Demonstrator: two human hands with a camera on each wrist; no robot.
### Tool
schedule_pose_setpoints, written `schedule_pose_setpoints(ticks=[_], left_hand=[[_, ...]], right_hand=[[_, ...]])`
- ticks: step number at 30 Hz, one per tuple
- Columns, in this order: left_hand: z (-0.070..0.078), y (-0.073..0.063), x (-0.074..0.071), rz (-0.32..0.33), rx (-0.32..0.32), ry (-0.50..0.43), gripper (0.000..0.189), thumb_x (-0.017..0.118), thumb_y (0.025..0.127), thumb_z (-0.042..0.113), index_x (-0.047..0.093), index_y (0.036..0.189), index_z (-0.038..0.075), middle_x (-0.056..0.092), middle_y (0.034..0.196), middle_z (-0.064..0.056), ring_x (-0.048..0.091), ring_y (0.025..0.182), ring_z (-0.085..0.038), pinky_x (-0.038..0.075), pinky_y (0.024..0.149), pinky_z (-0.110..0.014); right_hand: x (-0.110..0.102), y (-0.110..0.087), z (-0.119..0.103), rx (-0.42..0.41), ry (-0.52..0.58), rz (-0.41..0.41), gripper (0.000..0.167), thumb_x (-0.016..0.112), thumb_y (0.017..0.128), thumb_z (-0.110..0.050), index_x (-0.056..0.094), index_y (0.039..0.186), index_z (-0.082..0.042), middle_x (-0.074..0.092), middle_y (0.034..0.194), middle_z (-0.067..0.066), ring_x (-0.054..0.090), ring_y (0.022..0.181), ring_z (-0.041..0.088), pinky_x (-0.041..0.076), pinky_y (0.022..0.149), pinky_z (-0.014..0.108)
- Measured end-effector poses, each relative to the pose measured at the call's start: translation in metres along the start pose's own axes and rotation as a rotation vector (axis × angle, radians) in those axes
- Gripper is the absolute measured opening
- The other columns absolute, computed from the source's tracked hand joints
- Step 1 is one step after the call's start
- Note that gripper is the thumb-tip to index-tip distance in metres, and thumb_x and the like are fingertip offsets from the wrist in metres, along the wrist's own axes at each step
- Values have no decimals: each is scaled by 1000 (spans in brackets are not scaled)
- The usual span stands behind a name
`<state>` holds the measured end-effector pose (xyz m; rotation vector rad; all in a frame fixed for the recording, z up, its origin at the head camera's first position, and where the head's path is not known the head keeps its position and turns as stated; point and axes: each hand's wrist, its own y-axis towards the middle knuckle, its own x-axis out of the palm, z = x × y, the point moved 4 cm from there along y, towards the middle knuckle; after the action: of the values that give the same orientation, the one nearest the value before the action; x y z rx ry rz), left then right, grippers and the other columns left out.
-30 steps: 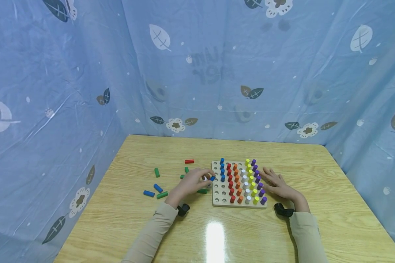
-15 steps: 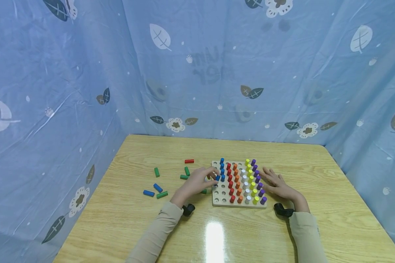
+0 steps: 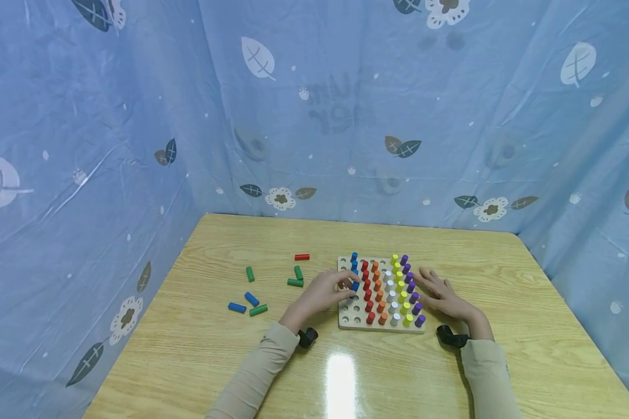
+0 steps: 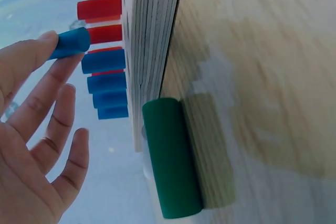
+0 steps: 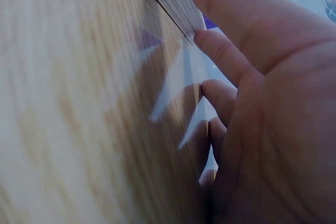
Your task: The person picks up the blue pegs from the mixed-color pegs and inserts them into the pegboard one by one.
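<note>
My left hand [image 3: 321, 292] pinches a blue peg [image 4: 72, 43] between thumb and index finger, above the left part of a wooden pegboard [image 3: 382, 328]. The peg tilts in the left wrist view, close to a row of standing blue pegs [image 4: 103, 62]. To the right on the board stand columns of red [image 3: 369, 306], orange, white, yellow and purple pegs. My right hand [image 3: 447, 297] rests on the table with spread fingers, thumb and index at the board's right side. A green peg [image 4: 172, 158] lies beside the board under my left hand.
Left of the board lie several loose green pegs [image 3: 258, 310], two blue pegs [image 3: 236, 308] and a red peg [image 3: 301, 256] on the wooden table [image 3: 398, 378]. A blue patterned curtain [image 3: 346, 116] closes off the back and both sides.
My left hand has moved right over the board, carrying the blue peg from the left edge to the blue column. My right hand has stayed in place.
</note>
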<state>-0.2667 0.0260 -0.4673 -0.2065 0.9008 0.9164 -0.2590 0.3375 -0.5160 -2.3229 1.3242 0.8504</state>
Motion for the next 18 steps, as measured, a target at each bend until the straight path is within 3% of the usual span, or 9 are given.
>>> schedule_pose_setpoints(ticks=[7,18], left_hand=[[1,2,6,0,-41,11,23,65,88,24,62,110,25,66,91,10,59,86,-4,45,73,-23],[-1,7,13,26,-49,77,19,68,85,26,64,104,26,65,91,11,58,84,-7,42,67,-20]], right_hand=[[0,0,-1,6,11,7,57,52,94,-12,28,144,-1,2,150,29,-13,135,50,-18,97,67],[1,1,1,-2,9,9,56,51,95,-12,28,144,-1,1,150,30,-15,134,50,-19,96,67]])
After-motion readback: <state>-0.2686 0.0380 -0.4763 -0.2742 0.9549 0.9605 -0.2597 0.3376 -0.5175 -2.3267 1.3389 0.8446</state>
